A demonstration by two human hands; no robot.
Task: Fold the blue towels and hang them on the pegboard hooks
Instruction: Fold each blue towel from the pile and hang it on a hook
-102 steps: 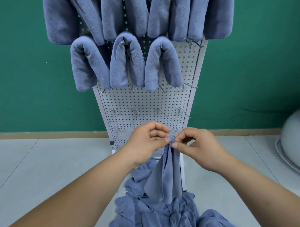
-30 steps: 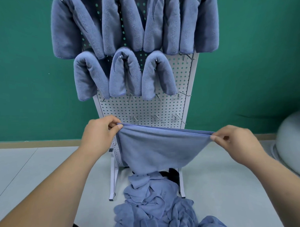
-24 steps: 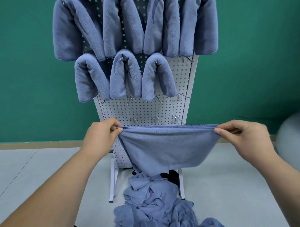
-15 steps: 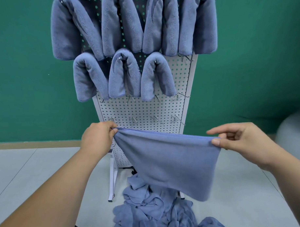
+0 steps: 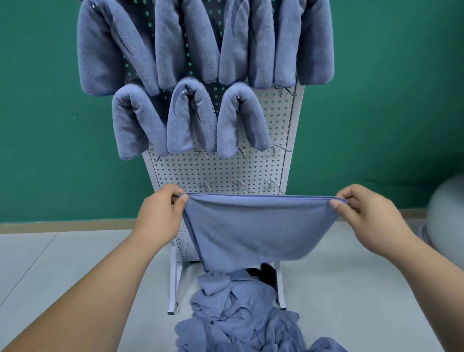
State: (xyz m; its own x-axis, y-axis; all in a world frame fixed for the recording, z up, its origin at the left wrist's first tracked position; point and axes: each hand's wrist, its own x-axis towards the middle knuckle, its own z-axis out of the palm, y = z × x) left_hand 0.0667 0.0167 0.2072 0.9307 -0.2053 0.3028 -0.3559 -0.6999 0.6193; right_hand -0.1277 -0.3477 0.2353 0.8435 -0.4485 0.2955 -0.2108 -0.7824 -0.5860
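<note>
1. Dark green wall (image 5: pixel 386 102): fills the background behind everything.
2. Pale grey tiled floor (image 5: pixel 51 275): carries the stand and the loose laundry.
3. White perforated metal pegboard (image 5: pixel 220 170) on a two-legged stand: upright, straight ahead of the person.
4. Folded blue fleece towels, upper row (image 5: pixel 106 53): draped over hooks, packed side by side.
5. Folded blue fleece towels, second row (image 5: pixel 191 116): three, filling the left and middle places.
6. Heap of unfolded blue towels (image 5: pixel 247 321): on the floor at the stand's foot, below the hands.
7. Rounded pale grey object (image 5: pixel 450 209): at the right edge, blurred, kind not told.
8. Blue microfibre towel in hand (image 5: pixel 252 229): in the air in front of the pegboard's lower part, top edge taut and level, long axis left to right, cloth sagging below; it appears doubled over.
9. Left hand (image 5: pixel 158 215): grip closed, thumb and forefinger pinching the towel's left top corner.
10. Right hand (image 5: pixel 366 217): grip closed likewise, pinching the right top corner.
11. Bare wire hook, second row, right end (image 5: pixel 278 148): above and beyond the towel, nearer the right hand; probably the next place once a further fold is made. The neighbouring hung towel crowds its left side.
12. Bare wire hooks, third row (image 5: pixel 239 185): just behind the towel's top edge.
</note>
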